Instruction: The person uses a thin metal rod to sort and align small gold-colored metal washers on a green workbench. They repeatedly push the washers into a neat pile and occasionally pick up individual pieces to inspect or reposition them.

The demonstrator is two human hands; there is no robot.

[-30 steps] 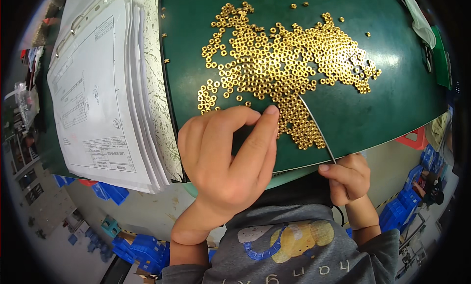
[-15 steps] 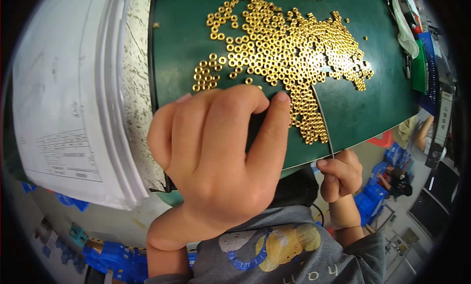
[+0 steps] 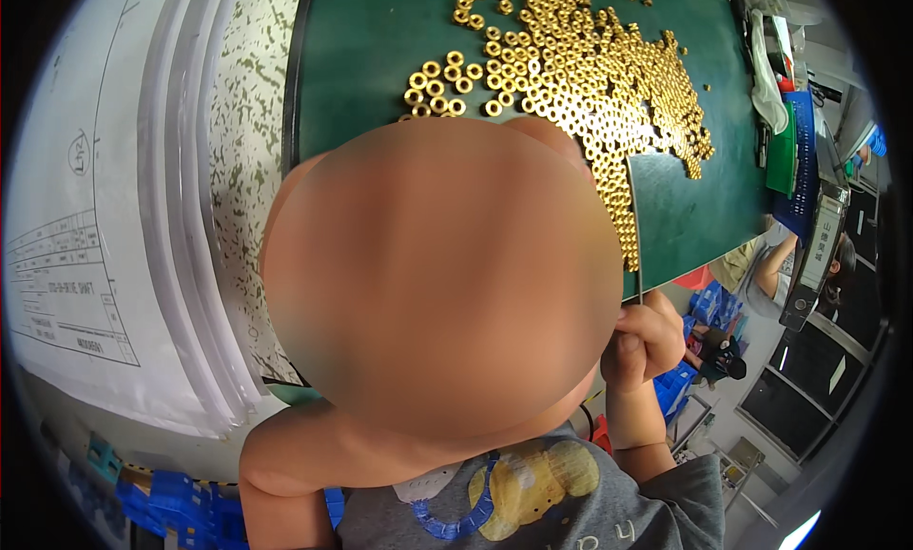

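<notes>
Many small gold-coloured rings (image 3: 571,98) lie in a spread-out heap on a green work surface (image 3: 680,208). My left hand (image 3: 442,274) is large in the middle, close to the camera and blurred over, so its fingers are hidden. It covers the near left part of the work surface, below a loose cluster of rings. At the near edge my right hand (image 3: 649,341) is closed, pinching the end of a thin metal rod (image 3: 637,231). The rod points away from me, and its side runs along the right border of the near rings.
A stack of printed papers (image 3: 76,184) lies at the left, beside a speckled light strip (image 3: 249,141). Green (image 3: 784,151) and blue (image 3: 801,160) holders and a black binder (image 3: 816,260) stand at the right. Beyond, other people sit near blue crates.
My left hand has come up closer to the camera and now hides more of the surface. The view has shifted a little. My right hand still holds the rod beside the rings.
</notes>
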